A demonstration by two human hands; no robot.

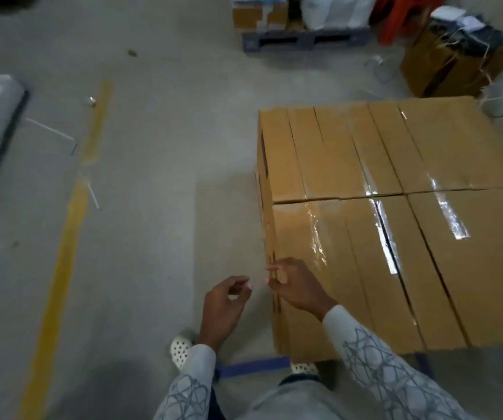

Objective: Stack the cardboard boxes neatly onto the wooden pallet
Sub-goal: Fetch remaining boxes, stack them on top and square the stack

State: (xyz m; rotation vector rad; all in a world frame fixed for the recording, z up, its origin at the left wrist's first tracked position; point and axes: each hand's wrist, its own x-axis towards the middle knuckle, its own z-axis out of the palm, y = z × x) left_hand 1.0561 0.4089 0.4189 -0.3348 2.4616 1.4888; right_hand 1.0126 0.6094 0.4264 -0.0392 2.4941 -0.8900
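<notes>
Hands, lower centre: left hand point(229, 301) loosely curled, nothing held; right hand point(294, 286) drawn together at the stack corner, probably for alignment, though whether anything is pinched cannot be told. Cardboard boxes point(395, 207), right: stacked flush, taped.

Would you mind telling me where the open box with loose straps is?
Head view, upper right: the open box stands on the floor just beyond the stacked boxes.

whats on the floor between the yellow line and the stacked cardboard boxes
Head view: bare grey floor up to the cardboard boxes, save a short white strip beside the yellow line.
</notes>
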